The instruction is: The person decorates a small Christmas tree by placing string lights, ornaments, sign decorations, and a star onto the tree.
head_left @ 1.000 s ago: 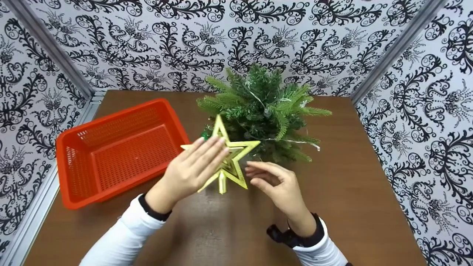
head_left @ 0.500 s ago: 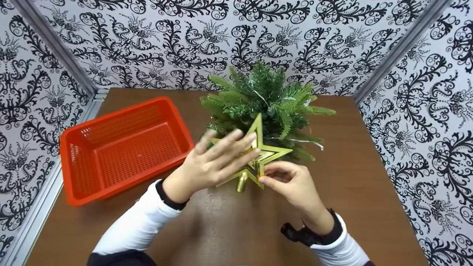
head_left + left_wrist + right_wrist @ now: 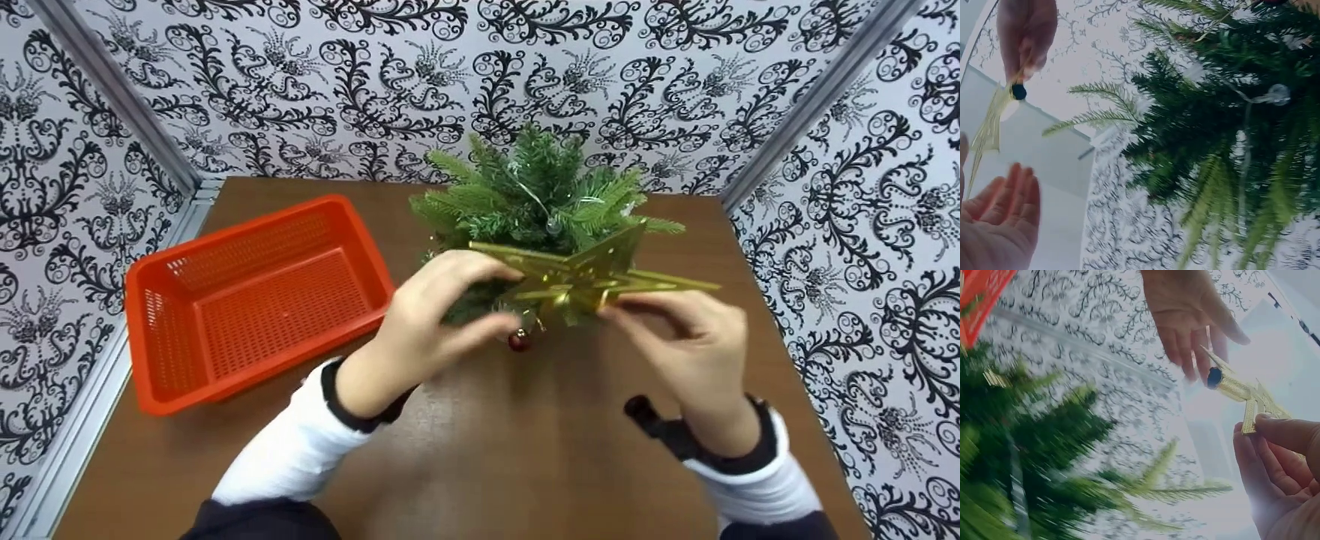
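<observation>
A gold star tree topper is held up before the small green Christmas tree, tipped nearly edge-on in the head view. My right hand pinches one of its points between thumb and fingers. The topper's hollow round socket shows its dark open end in the right wrist view. On the star's other side is my left hand, thumb and fingers apart; the right wrist view shows its fingers extended behind the star. Low on the tree's front hangs a dark red bauble.
An orange-red perforated plastic basket stands on the brown table at left. Patterned black-and-white panels enclose the back and sides. A clear light string runs through the tree's branches.
The star has moved right and tipped from facing the camera to nearly edge-on. My right hand came to the star and took hold of a point; my left hand turned and its fingers came away.
</observation>
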A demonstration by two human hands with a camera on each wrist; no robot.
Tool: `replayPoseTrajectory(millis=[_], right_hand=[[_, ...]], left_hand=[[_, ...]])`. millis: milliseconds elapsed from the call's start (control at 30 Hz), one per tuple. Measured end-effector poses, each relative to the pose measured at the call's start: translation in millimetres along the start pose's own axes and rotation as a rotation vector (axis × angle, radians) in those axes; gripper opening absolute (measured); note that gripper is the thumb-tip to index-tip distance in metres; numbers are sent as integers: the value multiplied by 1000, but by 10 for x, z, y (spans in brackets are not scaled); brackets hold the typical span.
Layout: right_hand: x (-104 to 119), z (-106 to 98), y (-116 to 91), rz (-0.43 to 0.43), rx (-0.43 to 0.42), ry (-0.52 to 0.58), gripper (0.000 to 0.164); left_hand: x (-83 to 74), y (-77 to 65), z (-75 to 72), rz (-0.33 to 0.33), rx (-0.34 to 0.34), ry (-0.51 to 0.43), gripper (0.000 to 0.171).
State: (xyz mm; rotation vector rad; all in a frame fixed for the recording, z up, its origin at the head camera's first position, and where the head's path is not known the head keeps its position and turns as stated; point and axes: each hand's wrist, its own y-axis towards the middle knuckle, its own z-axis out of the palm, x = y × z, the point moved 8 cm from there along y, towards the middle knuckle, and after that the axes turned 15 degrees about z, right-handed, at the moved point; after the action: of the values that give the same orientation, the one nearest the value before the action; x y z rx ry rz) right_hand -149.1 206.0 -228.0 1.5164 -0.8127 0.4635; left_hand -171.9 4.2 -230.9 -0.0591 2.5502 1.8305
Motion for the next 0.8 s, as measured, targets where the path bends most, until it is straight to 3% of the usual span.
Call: replayPoseTrajectory(millis=[167, 300, 400, 500, 600, 733, 800], right_hand=[[165, -101, 260, -121, -56, -39, 18], [233, -154, 542, -152, -63, -78, 19], [236, -141, 803, -142, -74, -223, 15], [149, -75, 1053, -74, -20, -364, 11], [-31, 13, 1274, 16, 87, -489, 18], [-311, 110, 1494, 138, 232, -524, 21], [-439, 131, 1563, 215, 271, -473, 20]], left_hand=[[55, 306, -18, 102, -77, 55, 14], [186, 502, -77, 118, -122, 92, 12], [328, 625, -109, 100, -124, 134, 11], [529, 706, -117, -7, -72, 193, 14], [761, 723, -106, -186, 18, 241, 18], [1053, 675, -52, -420, 132, 258, 20], [1170, 637, -20, -499, 170, 265, 21]])
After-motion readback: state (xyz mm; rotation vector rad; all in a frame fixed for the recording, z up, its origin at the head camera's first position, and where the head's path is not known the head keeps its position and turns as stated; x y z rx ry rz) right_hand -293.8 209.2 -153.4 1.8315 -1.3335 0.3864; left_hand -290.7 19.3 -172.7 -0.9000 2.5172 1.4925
